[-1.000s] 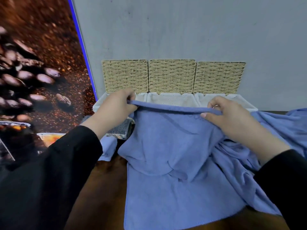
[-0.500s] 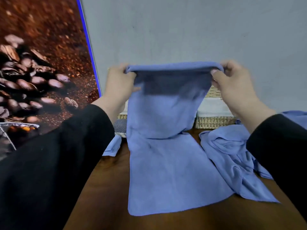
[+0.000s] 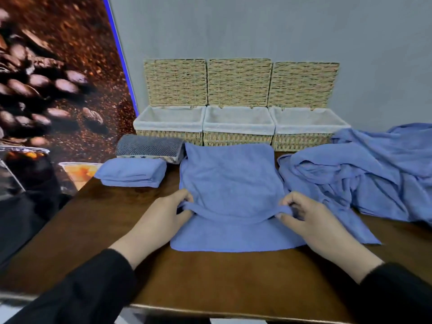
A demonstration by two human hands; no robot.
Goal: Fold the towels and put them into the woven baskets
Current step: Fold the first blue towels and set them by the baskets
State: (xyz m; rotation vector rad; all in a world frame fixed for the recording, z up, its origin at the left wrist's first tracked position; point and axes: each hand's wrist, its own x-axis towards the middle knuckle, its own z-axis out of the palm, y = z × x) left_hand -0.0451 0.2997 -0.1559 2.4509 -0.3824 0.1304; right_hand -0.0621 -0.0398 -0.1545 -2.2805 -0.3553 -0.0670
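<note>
Light was even and soft, moderately bright, no clear source visible. Shadows were faint: a thin dark one under the folded edge of the blue towel (image 3: 230, 183), slight shade inside the woven baskets (image 3: 238, 123). Mild sheen on the wooden table (image 3: 210, 288) near edge. Wide-angle bending showed at frame borders. Overall softness, compression smear; black sleeves (image 3: 77, 293) lacked detail.

The dark brown wooden table (image 3: 233, 277) carries 3 open woven baskets (image 3: 238, 136) along its far edge. Before them lie a half-folded blue towel (image 3: 230, 183), a folded blue towel (image 3: 132, 171), a grey folded cloth (image 3: 149, 147) and a heap of loose blue towels (image 3: 364, 174).
</note>
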